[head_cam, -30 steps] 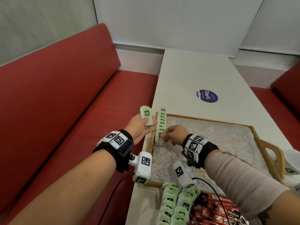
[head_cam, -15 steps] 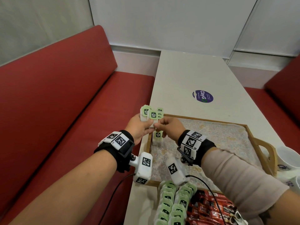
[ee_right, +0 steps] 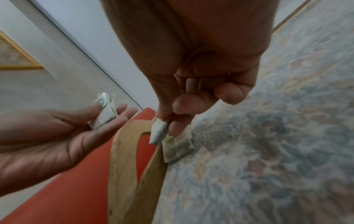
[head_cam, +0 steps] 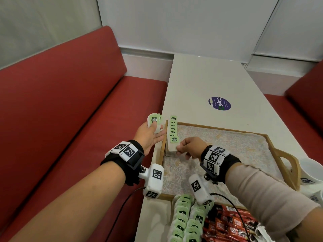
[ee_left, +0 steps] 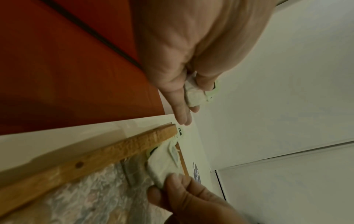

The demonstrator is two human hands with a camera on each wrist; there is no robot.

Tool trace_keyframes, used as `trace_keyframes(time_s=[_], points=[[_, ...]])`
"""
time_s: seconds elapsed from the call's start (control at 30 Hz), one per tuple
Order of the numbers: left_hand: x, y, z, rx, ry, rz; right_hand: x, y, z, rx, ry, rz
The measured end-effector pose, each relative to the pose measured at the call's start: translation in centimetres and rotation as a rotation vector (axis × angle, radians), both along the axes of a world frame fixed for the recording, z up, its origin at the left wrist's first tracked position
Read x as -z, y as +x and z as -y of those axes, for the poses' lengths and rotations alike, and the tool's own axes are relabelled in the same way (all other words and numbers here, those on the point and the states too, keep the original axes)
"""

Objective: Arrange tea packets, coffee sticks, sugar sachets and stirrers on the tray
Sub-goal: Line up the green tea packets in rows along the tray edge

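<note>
Packet (head_cam: pixel 172 145) in right hand (head_cam: pixel 189 147), at tray's (head_cam: pixel 272 145) left rail.

Wooden tray (head_cam: pixel 283 159), floral cloth lining (head_cam: pixel 227 149), paper tea packets (head_cam: pixel 172 137).

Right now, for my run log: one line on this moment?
left hand: holds tea packets | right hand: pinches packet at row | tray

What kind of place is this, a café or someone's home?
Most likely a café or canteen booth, though I can't be sure. A red padded bench runs along a long white table that bears a round brand sticker, and a wooden tray is being stocked with tea packets.
</note>
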State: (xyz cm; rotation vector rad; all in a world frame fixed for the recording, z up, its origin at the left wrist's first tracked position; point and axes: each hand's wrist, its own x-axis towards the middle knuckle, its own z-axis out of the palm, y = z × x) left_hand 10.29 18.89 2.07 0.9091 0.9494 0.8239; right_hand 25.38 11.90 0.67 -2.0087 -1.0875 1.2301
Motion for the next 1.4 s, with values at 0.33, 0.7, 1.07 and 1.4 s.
trace_keyframes(time_s=[0.33,0.7,1.07,1.4], points=[[0.5,-0.3,-0.2,0.018,-0.004,-0.001,0.7,-1.4,0.1,0.087,-0.178,-0.068],[0.3,-0.5,-0.3,0.022,-0.017,-0.034,0.9,-1.3,-0.6,0.093,-0.277,-0.067],[0.3,-0.5,-0.2,0.026,0.000,-0.116,0.3,-1.6,-0.6,0.025,-0.270,0.044],[0.7,-0.7,-0.7,0.005,0.030,-0.193,1.5,-1.6,-1.0,0.080,-0.256,0.005]])
